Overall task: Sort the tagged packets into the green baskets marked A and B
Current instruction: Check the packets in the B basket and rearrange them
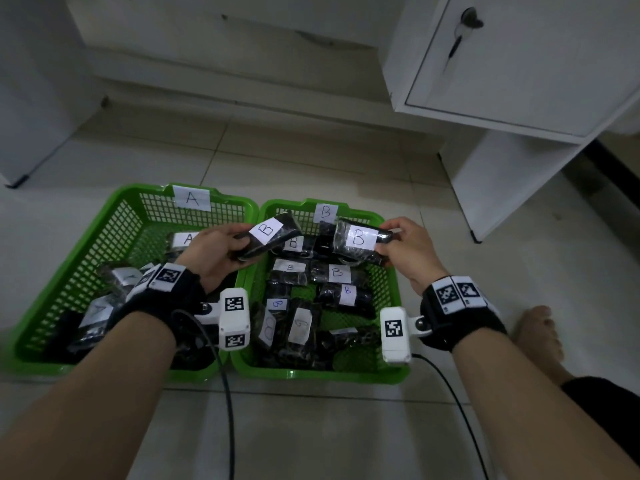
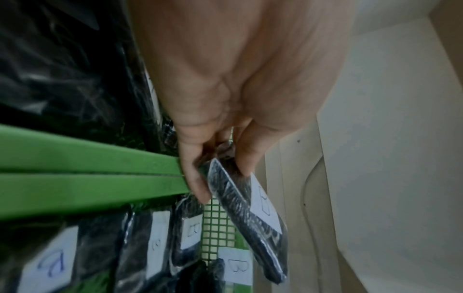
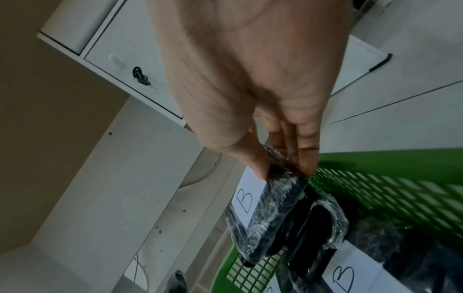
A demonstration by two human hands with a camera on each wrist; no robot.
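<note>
Crinkly plastic-wrapped B packets [image 1: 273,237] [image 1: 360,241] look light, soft and slippery; each hand, left hand [image 1: 211,252] and right hand [image 1: 410,251], pinches one by its end above basket B [image 1: 394,282].

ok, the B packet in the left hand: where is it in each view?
Head: B packet centre, gripped by the left hand over the seam between the baskets.
Left wrist: lower centre-right, hanging from the fingers.
Right wrist: not in it.
Shared landmark: basket B.
</note>
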